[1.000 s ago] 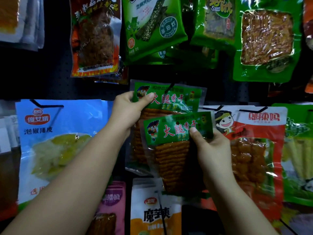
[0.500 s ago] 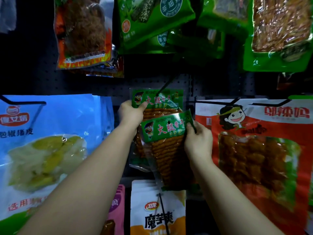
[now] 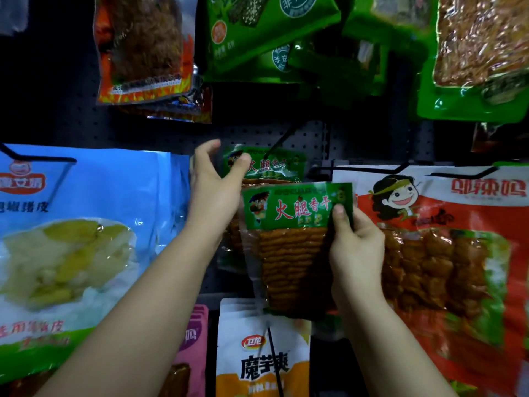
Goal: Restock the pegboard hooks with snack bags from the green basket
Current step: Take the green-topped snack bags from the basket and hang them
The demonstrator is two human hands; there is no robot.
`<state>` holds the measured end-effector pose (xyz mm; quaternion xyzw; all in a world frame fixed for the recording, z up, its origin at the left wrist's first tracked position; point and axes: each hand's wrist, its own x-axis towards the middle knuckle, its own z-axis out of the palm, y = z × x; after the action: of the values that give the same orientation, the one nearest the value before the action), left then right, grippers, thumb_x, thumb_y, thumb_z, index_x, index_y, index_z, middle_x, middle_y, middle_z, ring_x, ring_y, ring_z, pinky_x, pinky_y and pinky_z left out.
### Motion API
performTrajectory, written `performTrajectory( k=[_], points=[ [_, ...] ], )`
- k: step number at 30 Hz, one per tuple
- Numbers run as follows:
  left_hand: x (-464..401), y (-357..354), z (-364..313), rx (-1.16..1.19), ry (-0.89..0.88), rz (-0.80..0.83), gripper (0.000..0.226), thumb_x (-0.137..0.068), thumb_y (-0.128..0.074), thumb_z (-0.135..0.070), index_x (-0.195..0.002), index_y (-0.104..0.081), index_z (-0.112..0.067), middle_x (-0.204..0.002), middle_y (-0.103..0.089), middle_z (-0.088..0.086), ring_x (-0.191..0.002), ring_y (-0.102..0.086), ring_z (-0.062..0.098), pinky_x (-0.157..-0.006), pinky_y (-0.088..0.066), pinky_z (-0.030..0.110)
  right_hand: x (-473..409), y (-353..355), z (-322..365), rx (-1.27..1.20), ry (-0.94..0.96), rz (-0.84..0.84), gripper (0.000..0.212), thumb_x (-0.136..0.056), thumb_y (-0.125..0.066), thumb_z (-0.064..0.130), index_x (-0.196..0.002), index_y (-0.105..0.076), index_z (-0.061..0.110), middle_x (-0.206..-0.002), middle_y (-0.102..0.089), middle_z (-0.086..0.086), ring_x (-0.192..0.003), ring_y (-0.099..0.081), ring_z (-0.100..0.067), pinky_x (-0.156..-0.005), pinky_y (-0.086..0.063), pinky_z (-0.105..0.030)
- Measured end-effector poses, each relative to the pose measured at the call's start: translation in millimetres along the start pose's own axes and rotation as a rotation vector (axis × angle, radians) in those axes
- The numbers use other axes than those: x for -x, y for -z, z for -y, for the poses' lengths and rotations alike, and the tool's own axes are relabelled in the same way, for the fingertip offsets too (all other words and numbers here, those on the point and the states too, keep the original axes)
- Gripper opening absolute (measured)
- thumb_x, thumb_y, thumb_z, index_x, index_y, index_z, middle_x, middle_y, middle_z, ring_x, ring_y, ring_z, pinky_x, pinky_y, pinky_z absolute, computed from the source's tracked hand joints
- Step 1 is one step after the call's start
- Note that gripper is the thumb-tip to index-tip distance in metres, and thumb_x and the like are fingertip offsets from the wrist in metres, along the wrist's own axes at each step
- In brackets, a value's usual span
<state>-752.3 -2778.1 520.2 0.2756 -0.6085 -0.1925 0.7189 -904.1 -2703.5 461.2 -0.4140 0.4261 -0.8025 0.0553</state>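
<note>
A snack bag (image 3: 289, 247) with a green header, red characters and orange-brown strips is held in front of the pegboard (image 3: 312, 141). My right hand (image 3: 355, 247) grips its right edge, thumb on the header. Just behind and above it, a matching bag (image 3: 266, 164) hangs on a black hook (image 3: 282, 138). My left hand (image 3: 213, 184) is at that hung bag's left edge, with the thumb touching its header and the fingers spread loose. The green basket is not in view.
A big blue bag (image 3: 86, 224) hangs at left and a red bag (image 3: 446, 253) with a cartoon face at right. Green bags (image 3: 269, 32) and an orange flame-print bag (image 3: 143, 50) hang above. A white-and-orange bag (image 3: 263, 353) hangs below.
My left hand has loosened its grip on the hung bag's header and its fingers have spread. The held bag has levelled out, and the view has moved closer.
</note>
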Motion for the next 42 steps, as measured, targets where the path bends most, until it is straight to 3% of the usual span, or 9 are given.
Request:
performTrajectory(
  k=[5, 7, 10, 12, 22, 25, 28, 33, 42],
  points=[
    [32.0, 14.5, -33.0, 0.25, 0.006, 0.261, 0.05, -0.068, -0.071, -0.052, -0.109, -0.048, -0.034, -0.107, -0.066, -0.011, -0.087, -0.064, -0.009, -0.067, -0.046, 0.005, 14.2, 1.9, 18.4, -0.153, -0.016, -0.009, 0.029, -0.097, -0.051, 0.023, -0.076, -0.071, 0.025, -0.081, -0.075, -0.002, -0.084, -0.071, -0.024, -0.083, -0.055, -0.051],
    [37.8, 16.5, -39.5, 0.311, 0.039, 0.305, 0.047, -0.062, -0.07, -0.046, -0.104, -0.056, -0.029, -0.09, -0.073, -0.012, -0.078, -0.068, -0.004, -0.062, -0.049, 0.01, 19.0, 2.5, 29.6, -0.234, 0.0, 0.024, 0.027, -0.096, -0.053, 0.023, -0.078, -0.073, 0.025, -0.083, -0.076, -0.005, -0.085, -0.072, -0.027, -0.081, -0.057, -0.049],
    [41.8, 20.3, -49.7, 0.19, -0.073, 0.245, 0.007, -0.074, -0.074, -0.036, -0.075, -0.069, -0.032, -0.073, -0.073, -0.012, -0.07, -0.07, 0.005, -0.061, -0.054, 0.021, 23.1, 7.1, 49.8, -0.347, 0.027, 0.132, 0.019, -0.092, -0.06, 0.025, -0.081, -0.075, 0.019, -0.084, -0.076, -0.007, -0.083, -0.073, -0.026, -0.074, -0.059, -0.041],
    [42.4, 24.4, -58.5, 0.108, -0.203, 0.177, 0.01, -0.076, -0.072, -0.038, -0.068, -0.067, -0.037, -0.067, -0.069, -0.014, -0.066, -0.067, 0.003, -0.06, -0.055, 0.023, 23.0, 11.9, 63.9, -0.346, 0.084, 0.194, 0.015, -0.089, -0.065, 0.026, -0.084, -0.074, 0.015, -0.086, -0.076, -0.008, -0.085, -0.073, -0.026, -0.074, -0.059, -0.041],
    [28.1, 27.4, -115.4, 0.114, -0.408, 0.037, 0.012, -0.071, -0.068, -0.049, -0.065, -0.064, -0.039, -0.064, -0.068, -0.018, -0.064, -0.066, 0.003, -0.059, -0.055, 0.031, 5.9, 19.3, 124.0, -0.317, 0.207, 0.212, 0.013, -0.093, -0.06, 0.017, -0.084, -0.068, 0.011, -0.088, -0.075, -0.011, -0.088, -0.072, -0.028, -0.079, -0.058, -0.049],
    [23.0, 25.2, -118.4, 0.107, -0.402, 0.025, 0.013, -0.072, -0.069, -0.048, -0.066, -0.065, -0.037, -0.068, -0.07, -0.011, -0.069, -0.069, 0.012, -0.064, -0.057, 0.043, 0.4, 15.9, 128.7, -0.287, 0.188, 0.212, 0.013, -0.094, -0.058, 0.014, -0.087, -0.068, 0.01, -0.088, -0.074, -0.011, -0.086, -0.072, -0.026, -0.078, -0.059, -0.047],
    [18.3, 23.2, -119.2, 0.104, -0.396, 0.021, 0.015, -0.073, -0.07, -0.045, -0.064, -0.064, -0.034, -0.064, -0.069, -0.015, -0.063, -0.066, 0.003, -0.059, -0.054, 0.033, -5.5, 13.2, 129.2, -0.206, 0.203, 0.206, 0.013, -0.093, -0.057, 0.014, -0.086, -0.067, 0.01, -0.089, -0.073, -0.014, -0.089, -0.07, -0.031, -0.081, -0.056, -0.053],
    [13.4, 21.1, -120.2, 0.075, -0.353, 0.028, 0.015, -0.075, -0.072, -0.039, -0.065, -0.064, -0.03, -0.064, -0.069, -0.013, -0.067, -0.068, 0.009, -0.069, -0.058, 0.046, -11.9, 8.2, 128.8, -0.137, 0.219, 0.183, 0.011, -0.091, -0.056, 0.017, -0.092, -0.064, 0.01, -0.091, -0.071, -0.015, -0.092, -0.067, -0.035, -0.082, -0.053, -0.055],
    [2.3, 21.5, -110.2, 0.003, -0.315, 0.036, 0.016, -0.078, -0.072, -0.034, -0.069, -0.066, -0.022, -0.071, -0.071, -0.004, -0.069, -0.07, 0.015, -0.068, -0.058, 0.045, -18.9, -1.0, 122.2, -0.023, 0.203, 0.231, 0.013, -0.093, -0.048, 0.011, -0.1, -0.059, 0.016, -0.097, -0.068, -0.01, -0.093, -0.066, -0.028, -0.085, -0.053, -0.051]
  ],
)
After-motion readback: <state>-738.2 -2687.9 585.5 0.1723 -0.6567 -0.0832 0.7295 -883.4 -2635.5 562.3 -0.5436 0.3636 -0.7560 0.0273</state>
